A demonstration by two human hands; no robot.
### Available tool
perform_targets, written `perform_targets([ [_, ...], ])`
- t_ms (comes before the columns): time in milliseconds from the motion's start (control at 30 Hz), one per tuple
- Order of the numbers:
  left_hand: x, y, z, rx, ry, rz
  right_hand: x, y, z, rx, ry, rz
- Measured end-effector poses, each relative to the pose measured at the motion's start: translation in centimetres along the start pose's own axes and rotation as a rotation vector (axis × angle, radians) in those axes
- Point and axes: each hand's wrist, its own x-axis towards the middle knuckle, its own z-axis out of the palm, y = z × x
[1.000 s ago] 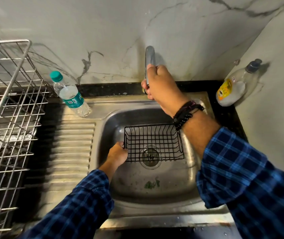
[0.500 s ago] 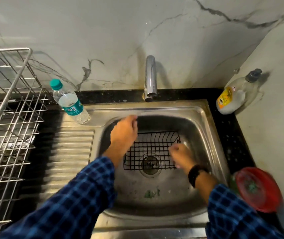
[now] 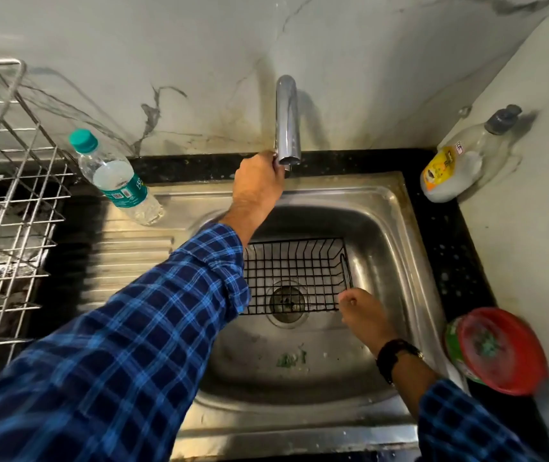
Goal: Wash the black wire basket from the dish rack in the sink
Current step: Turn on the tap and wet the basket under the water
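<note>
The black wire basket [image 3: 296, 276] lies flat in the steel sink [image 3: 396, 235], over the drain. My right hand [image 3: 363, 315] grips the basket's near right corner. My left hand [image 3: 258, 185] reaches up to the chrome tap [image 3: 287, 121] and its fingers are closed on the spout's lower end. No water is visible. My left sleeve covers the basket's left side.
A silver wire dish rack [image 3: 6, 195] stands at the left. A water bottle [image 3: 116, 181] with a green cap stands on the drainboard. A soap bottle [image 3: 456, 165] sits in the back right corner. A red-lidded container [image 3: 496, 351] is at the right edge.
My left hand rose from the basket's far left edge to the tap. My right hand stayed at the basket's right side. The view shifted slightly.
</note>
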Motion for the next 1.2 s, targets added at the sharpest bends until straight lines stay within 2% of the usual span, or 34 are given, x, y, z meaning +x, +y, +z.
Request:
perform_targets([
  [33, 0.2, -0.3, 0.3, -0.114, -0.021, -0.069, -0.2, -0.2, 0.0, 0.011, 0.002, 0.000],
  [133, 1.1, -0.4, 0.3, -0.697, -0.159, -0.461, -0.3, -0.3, 0.3, 0.044, 0.009, 0.009],
  [167, 1.5, -0.6, 0.0, -0.768, -0.169, -0.493, -0.4, -0.3, 0.2, 0.051, 0.009, 0.022],
  [267, 0.4, -2.8, -0.5, -0.593, -0.127, -0.343, -0.5, -0.2, -0.1, 0.110, 0.008, 0.061],
  [333, -2.5, -6.9, 0.3, -0.419, -0.072, -0.327, -0.4, 0.2, -0.4, 0.121, 0.010, 0.093],
  [400, -5.8, -11.9, 1.5, -0.217, -0.044, -0.470, -0.3, 0.4, -0.5, 0.139, 0.031, 0.115],
  [500, -9.2, -17.2, 4.1, -0.166, -0.218, -0.785, 0.5, 0.3, -0.5, 0.156, 0.099, 0.168],
  [567, -9.8, -19.4, 5.8, -0.207, -0.354, -0.769, 1.5, 0.2, -0.4, 0.136, 0.103, 0.197],
  [700, -8.1, -21.5, 7.3, -0.188, -0.322, -0.699, 4.2, -0.2, 0.7, 0.249, -0.048, 0.266],
  [767, -7.4, -21.3, 7.1, -0.210, -0.324, -0.621, 4.4, -0.6, 1.0, 0.308, 0.047, 0.222],
  [867, -8.0, -18.5, 4.9, -0.433, -0.339, -0.503, 2.8, -1.2, -0.1, 0.238, 0.225, 0.089],
  [933, -8.2, -16.1, 3.6, -0.628, -0.333, -0.468, 1.6, -2.1, -1.2, 0.216, 0.231, 0.023],
  [1000, -8.3, -13.6, 2.4, -0.718, -0.360, -0.446, 1.0, -3.1, -2.1, 0.275, 0.209, 0.019],
  [1100, -8.0, -10.7, 1.3, -0.783, -0.454, -0.509, 0.8, -5.1, -3.5, 0.253, 0.274, 0.002],
  [1200, -8.1, -9.5, 1.1, -0.784, -0.390, -0.547, 0.2, -6.5, -3.1, 0.017, 0.367, -0.056],
])
